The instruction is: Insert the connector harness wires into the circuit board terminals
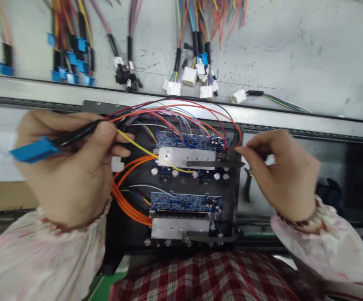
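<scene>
My left hand [65, 167] grips a black-sleeved wire bundle [77, 133] that ends in a blue connector [34, 150] sticking out to the left. The bundle's coloured wires fan right over a black tray [231, 188] holding two blue circuit boards [189, 141], [186, 202] with metal heat-sink plates [186, 156]. Orange wires [128, 205] loop along the tray's left side. My right hand [281, 171] pinches red wires [236, 142] at the tray's upper right corner.
Several wire harnesses with blue connectors [74, 62], white connectors [189, 77] and black connectors [128, 77] lie on the grey surface behind a metal rail [294, 117]. A lone white connector [238, 96] lies to the right. Black pliers [247, 188] rest right of the tray.
</scene>
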A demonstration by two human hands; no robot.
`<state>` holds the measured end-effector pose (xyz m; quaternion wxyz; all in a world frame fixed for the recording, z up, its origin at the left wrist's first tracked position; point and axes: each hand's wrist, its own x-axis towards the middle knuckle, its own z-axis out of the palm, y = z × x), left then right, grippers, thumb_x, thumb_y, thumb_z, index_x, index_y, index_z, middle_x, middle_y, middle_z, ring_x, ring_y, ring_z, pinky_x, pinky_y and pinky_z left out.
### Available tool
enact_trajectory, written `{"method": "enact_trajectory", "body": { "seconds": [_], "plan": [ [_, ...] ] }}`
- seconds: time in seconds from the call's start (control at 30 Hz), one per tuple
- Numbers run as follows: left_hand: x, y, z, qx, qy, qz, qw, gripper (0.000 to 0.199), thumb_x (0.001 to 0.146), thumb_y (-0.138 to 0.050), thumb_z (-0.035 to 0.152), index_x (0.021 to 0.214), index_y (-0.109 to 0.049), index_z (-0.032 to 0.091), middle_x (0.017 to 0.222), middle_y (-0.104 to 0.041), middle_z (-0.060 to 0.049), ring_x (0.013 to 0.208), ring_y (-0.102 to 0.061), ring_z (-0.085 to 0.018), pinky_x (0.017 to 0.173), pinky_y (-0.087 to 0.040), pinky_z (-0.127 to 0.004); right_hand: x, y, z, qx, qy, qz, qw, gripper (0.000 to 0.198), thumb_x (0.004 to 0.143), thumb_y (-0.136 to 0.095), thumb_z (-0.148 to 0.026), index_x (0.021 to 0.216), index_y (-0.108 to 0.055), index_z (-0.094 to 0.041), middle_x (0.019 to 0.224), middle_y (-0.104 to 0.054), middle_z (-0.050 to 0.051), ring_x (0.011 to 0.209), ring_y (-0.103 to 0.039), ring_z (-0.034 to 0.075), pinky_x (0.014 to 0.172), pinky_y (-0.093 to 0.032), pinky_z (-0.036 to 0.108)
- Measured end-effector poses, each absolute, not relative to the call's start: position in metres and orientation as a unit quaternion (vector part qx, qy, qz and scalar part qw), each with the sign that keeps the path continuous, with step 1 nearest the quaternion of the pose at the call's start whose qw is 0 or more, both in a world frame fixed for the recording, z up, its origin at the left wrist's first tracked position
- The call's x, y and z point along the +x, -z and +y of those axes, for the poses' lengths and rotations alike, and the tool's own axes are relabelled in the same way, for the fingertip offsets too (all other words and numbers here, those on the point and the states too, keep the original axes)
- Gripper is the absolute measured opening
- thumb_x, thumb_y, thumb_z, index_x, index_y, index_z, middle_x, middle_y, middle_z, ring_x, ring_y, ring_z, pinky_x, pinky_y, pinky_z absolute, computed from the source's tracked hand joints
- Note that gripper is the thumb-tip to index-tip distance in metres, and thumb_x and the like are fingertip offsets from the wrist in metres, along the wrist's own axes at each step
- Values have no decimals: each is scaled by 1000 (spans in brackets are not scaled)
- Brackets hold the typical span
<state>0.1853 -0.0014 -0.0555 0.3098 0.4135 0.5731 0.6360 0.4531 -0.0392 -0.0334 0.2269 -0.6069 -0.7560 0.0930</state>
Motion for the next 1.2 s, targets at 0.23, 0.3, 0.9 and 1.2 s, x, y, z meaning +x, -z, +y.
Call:
{"method": "enact_trajectory", "body": {
  "seconds": [0.23,0.3,0.9,1.2],
  "plan": [
    [188,51,-8,418,-631,557,342,33,70,-78,7,83,-51,22,75,-66,4,58,-68,-11,43,-56,-18,381,16,-20,-456,-220,-844,178,20,98,-49,-22,92,-67,-16,92,-66,8,87,-63,18,77,-47,31],
    [183,50,-9,441,-619,559,331,30,75,-75,8,87,-51,23,78,-63,5,61,-68,-11,47,-58,-21,370,20,-10,-475,-218,-832,186,20,98,-47,-20,94,-66,-16,92,-67,6,85,-63,17,75,-45,30],
    [168,45,-15,716,-128,678,108,15,79,-71,21,94,-74,21,95,-63,-8,104,-52,-34,89,-43,-52,347,50,17,-507,-203,-826,138,11,91,-53,-20,93,-65,-19,84,-72,1,79,-67,16,72,-43,29],
    [168,58,-18,742,-153,644,108,18,78,-73,30,92,-70,18,91,-56,-10,109,-48,-41,94,-36,-65,343,51,17,-504,-193,-829,147,11,91,-54,-20,93,-65,-19,83,-71,1,78,-67,16,71,-44,30]
  ]
}}
